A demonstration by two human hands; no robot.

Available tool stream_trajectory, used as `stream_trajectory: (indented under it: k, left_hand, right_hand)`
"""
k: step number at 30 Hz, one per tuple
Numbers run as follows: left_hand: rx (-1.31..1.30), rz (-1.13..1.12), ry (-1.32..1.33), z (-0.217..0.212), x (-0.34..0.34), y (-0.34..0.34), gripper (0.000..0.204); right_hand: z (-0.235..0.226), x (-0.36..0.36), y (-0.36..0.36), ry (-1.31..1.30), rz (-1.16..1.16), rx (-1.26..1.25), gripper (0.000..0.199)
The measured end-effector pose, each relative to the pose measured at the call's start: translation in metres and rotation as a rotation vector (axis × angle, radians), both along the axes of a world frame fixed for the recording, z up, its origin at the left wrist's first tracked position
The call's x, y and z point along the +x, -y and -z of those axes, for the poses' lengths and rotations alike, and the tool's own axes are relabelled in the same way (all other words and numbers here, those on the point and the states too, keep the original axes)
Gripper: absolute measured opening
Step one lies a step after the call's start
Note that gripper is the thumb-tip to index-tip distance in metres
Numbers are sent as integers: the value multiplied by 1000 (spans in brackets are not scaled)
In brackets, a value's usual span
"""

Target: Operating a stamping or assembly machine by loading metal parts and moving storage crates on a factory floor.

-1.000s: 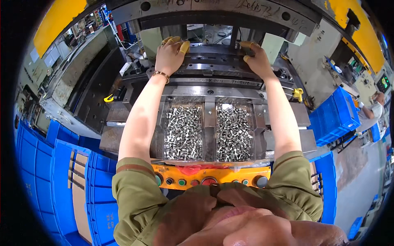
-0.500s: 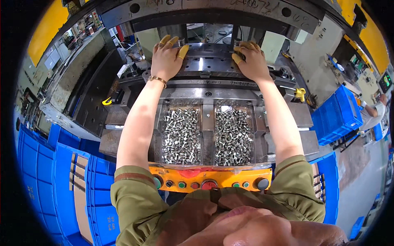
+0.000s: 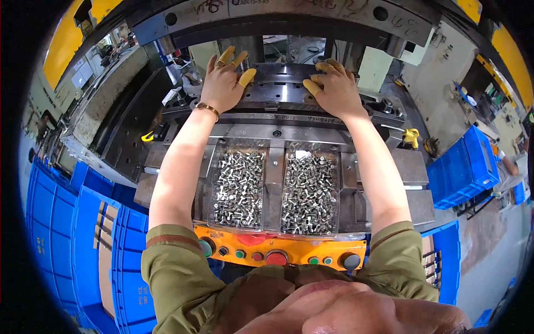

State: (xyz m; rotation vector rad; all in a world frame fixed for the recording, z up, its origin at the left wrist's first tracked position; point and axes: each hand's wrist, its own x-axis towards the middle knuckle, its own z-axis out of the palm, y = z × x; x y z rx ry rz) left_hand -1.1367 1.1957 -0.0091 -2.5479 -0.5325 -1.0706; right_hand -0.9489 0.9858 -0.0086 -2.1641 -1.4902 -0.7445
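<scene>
Fingers of the left hand (image 3: 222,86) are spread wide, thumb apart, over the left end of a steel die (image 3: 278,92); the right hand (image 3: 340,94) bends over the opposite end, its underside hidden, so whether it pinches anything cannot be told. Yellow finger covers (image 3: 247,77) sheathe fingertips of both. Nearest, at lower left, a blue crate (image 3: 128,267) carries pale printed characters, cut by the picture's bend and too small to trust. An orange control panel (image 3: 295,249) spans the front, its ends partly behind the sleeves. Just past it, two clear trays (image 3: 236,229) lie side by side, full of small bright metal pieces (image 3: 308,195) pointing every way. Beyond, a steel bar (image 3: 278,117) bears dark handwritten marks, running up to the right wrist. The die lies behind that bar, flat between the hands, its long axis left to right, its ends partly covered by them. Farthest up, a heavy beam (image 3: 278,16) shows scrawled marker, cropped by the top edge.
</scene>
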Motion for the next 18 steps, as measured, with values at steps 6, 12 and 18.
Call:
stream_trajectory:
  k: [6,12,18]
  left_hand:
    - [-128,-41,-75,-8,-1,10,36]
    - [18,5,-13,-3,3,2,33]
    - [4,-46,-74,-2,2,0,33]
  right_hand:
    - [1,4,-1,-30,-62,-57,32]
    - [1,4,-1,25,-97,-31,34]
    - [2,8,1,-15,-141,-26,35]
